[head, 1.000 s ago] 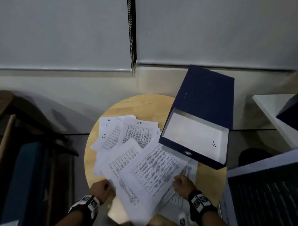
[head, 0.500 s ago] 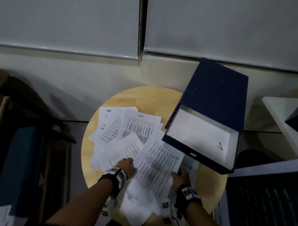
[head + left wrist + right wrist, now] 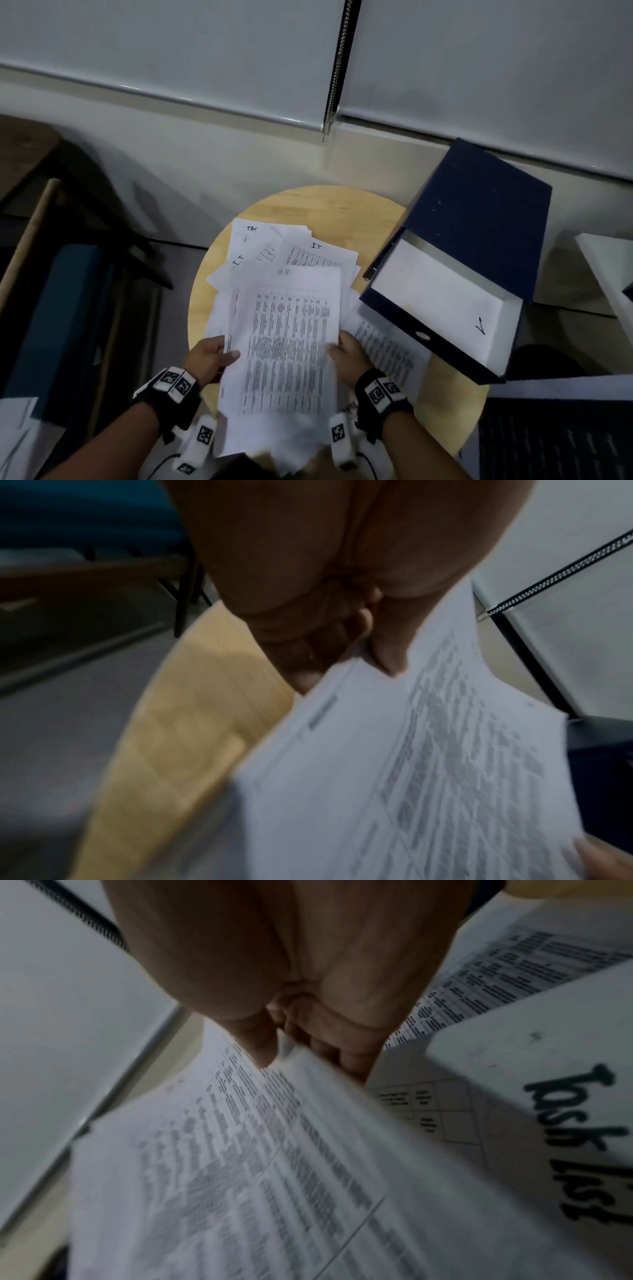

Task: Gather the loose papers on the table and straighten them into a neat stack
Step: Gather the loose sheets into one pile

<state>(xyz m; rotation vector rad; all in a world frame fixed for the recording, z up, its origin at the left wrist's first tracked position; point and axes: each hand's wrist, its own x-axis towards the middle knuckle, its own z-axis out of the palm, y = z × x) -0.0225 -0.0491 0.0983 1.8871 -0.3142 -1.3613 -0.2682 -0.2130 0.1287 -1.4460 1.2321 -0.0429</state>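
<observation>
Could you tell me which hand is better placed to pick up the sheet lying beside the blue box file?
The right hand. It grips the held sheets' right edge, and the loose sheet lies just right of it, against the box file. The left hand sits across the bundle.

Pale grey roller blinds [image 3: 164, 51] with a beaded metal chain [image 3: 337, 68] hang beyond the hands above a cream wall [image 3: 205, 161]; left, a dark wooden chair [image 3: 51, 240]; dim light.
</observation>
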